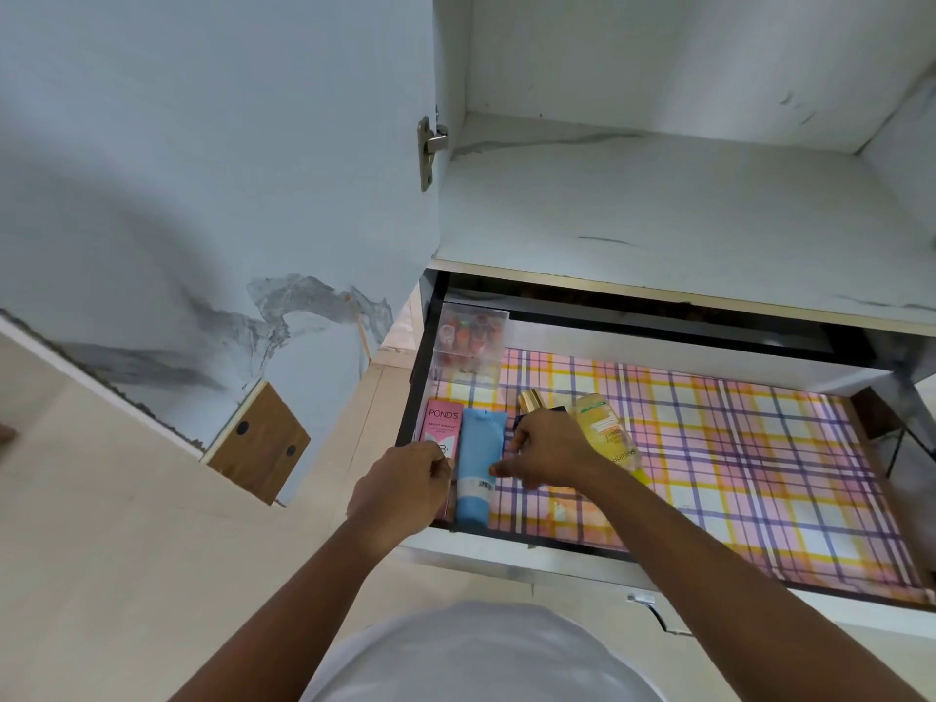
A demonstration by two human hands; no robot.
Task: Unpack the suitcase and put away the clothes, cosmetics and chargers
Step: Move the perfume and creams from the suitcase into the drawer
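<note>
Cosmetics: four pieces lie in a row at the near-left end of the open drawer, on its plaid liner.
Left grip: the left hand has its fingers curled at the near end of the pink Pond's box; it appears to pinch the box, though the fingertips are partly hidden.
Right grip: the right hand reaches in over the drawer's front edge, fingers loosely bent, thumb and forefinger narrowly apart at the right edge of the blue tube; whether it truly pinches the tube I cannot tell.
Pink Pond's box: against the drawer's left wall, lengthwise, lettering up.
Blue tube: just right of the box, touching or nearly so, lying flat with its barcode label toward the drawer front.
Dark bottle with gold cap: right of the tube, mostly covered by the right hand.
Yellow bottle: right of the dark bottle, lying tilted, partly under the right wrist.
Clear organiser box: at the drawer's far-left corner, holding small reddish items too blurred to name.
Shelf: white and marbled, directly above the drawer.
Cupboard door: swung open to the drawer's left, with a metal hinge on its edge.
</note>
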